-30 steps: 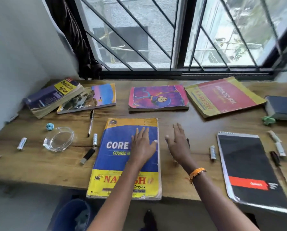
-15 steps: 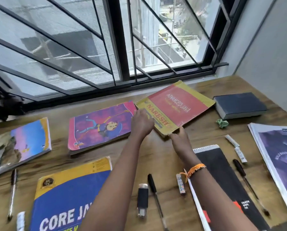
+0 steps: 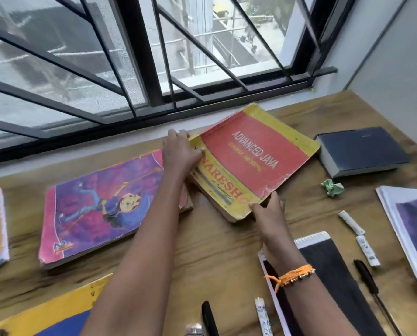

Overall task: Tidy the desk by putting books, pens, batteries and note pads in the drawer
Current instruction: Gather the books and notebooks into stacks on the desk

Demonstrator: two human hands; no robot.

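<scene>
Left hand: your left hand (image 3: 181, 151) grips the far left corner of the thick red-and-yellow "Advanced Java" paperback (image 3: 253, 161).
Right hand: your right hand (image 3: 269, 212) (orange thread band at the wrist) holds the book's near corner.
Book: tilted on the brown wooden desk (image 3: 214, 251), beside the worn pink-and-purple cartoon-cover book (image 3: 100, 204).
Right side: dark navy hardback book (image 3: 362, 150), crumpled green paper scrap (image 3: 332, 187), black spiral note pad (image 3: 328, 267).
</scene>
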